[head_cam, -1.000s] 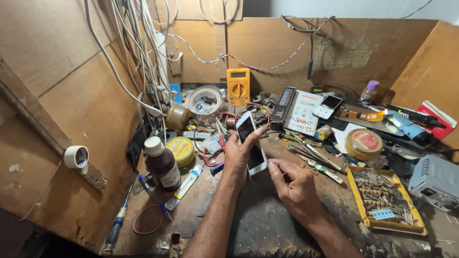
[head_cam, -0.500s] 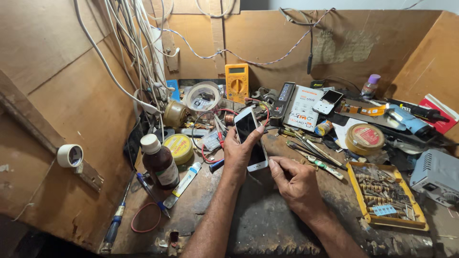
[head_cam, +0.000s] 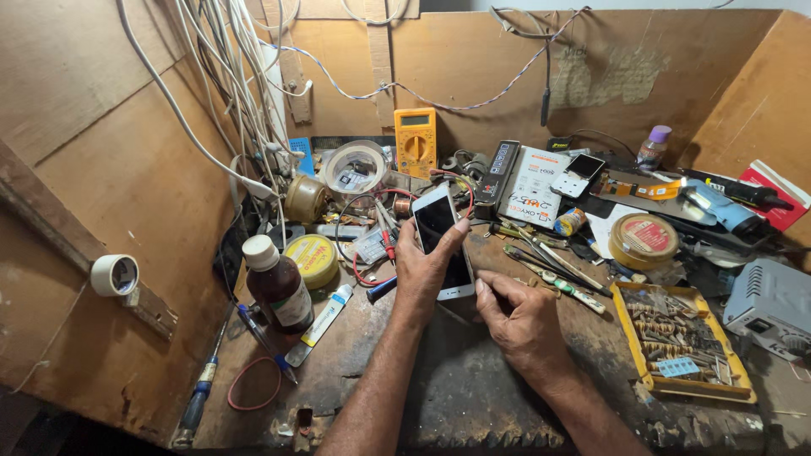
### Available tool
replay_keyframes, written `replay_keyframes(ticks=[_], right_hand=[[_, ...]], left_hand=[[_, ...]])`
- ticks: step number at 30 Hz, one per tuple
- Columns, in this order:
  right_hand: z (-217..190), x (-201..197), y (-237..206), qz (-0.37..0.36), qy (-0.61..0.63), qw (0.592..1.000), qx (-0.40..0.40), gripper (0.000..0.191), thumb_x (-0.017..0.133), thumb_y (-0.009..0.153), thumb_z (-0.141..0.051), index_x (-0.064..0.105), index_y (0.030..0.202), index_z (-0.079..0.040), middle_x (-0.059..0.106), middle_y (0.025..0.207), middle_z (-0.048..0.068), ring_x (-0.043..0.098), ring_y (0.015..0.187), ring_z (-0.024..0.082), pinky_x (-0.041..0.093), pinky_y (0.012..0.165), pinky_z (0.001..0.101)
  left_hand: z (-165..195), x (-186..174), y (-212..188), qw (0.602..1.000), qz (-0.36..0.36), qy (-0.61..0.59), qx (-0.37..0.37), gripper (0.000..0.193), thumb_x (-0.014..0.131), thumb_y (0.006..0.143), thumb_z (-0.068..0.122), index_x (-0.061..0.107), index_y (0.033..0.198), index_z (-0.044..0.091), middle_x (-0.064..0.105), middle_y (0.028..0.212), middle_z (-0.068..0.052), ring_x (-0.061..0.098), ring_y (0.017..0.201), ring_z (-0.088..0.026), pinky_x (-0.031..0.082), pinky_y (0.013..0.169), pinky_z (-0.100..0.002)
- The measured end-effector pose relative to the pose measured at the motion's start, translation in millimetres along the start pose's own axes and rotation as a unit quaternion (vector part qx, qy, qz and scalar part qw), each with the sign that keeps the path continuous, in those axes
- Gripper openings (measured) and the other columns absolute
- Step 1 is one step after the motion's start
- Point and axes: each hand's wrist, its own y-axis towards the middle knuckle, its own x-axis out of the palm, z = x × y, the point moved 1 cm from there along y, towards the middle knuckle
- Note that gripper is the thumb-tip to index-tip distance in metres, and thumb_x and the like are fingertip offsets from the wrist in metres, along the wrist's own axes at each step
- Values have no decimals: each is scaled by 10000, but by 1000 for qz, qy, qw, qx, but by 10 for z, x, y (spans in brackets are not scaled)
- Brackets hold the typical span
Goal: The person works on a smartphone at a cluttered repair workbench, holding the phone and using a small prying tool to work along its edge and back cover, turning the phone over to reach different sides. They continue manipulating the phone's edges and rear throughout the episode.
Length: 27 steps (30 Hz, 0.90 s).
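Since the earlier frames, the phone (head_cam: 445, 245) stands a little more upright in the left hand (head_cam: 422, 272), and the right hand (head_cam: 517, 317) sits slightly lower at its bottom edge. Left hand closed around the phone from behind, thumb on one long edge and fingers on the other, which keeps the dark screen facing the viewer and lifts the device clear of the tabletop (head_cam: 456, 397) near its middle. Right hand loosely curled, fingertips pinched at the phone's lower corner; whether they hold a small tool or part cannot be told. Around the hands: a brown bottle (head_cam: 277, 285) and yellow tin (head_cam: 312, 258) toward the left edge, a yellow multimeter (head_cam: 416, 140) propped against the back wall, tweezers and screwdrivers (head_cam: 553, 274) just right of the phone, and a yellow parts tray (head_cam: 680, 342) toward the right edge, all within reach.
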Motion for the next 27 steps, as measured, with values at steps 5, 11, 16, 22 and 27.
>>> replay_keyframes(ticks=[5,11,16,22,27], right_hand=[[-8,3,3,-9,69,998,2,250,673,945,-139,749,1137,2,800,843,41,716,651,60,608,568,231],[-24,8,3,-2,25,999,28,243,687,934,-166,775,1094,-4,793,766,40,716,599,62,594,542,241],[-27,32,18,-4,64,997,41,244,674,953,-179,771,1077,7,762,754,16,678,609,48,598,539,236],[-33,34,61,17,20,1000,15,240,678,965,-201,776,1040,5,729,660,15,645,594,41,528,525,248],[-32,49,70,37,17,999,18,240,679,955,-202,769,1051,-1,719,642,21,615,584,33,514,511,260]], left_hand=[[1,9,-3,999,10,31,7,452,756,888,430,653,1100,45,692,918,-5,631,800,-78,527,719,-243],[-64,29,17,999,9,-8,31,392,673,975,414,658,1091,40,670,895,11,580,775,-62,496,684,-247],[-89,35,21,1000,16,4,21,381,664,977,410,658,1072,41,670,876,10,592,757,-60,506,667,-240],[-91,64,12,998,6,30,49,374,673,985,400,671,1061,33,643,823,11,553,703,-65,466,608,-244],[-117,73,14,998,18,33,45,364,666,980,394,669,1068,41,652,826,18,564,709,-64,474,613,-244]])
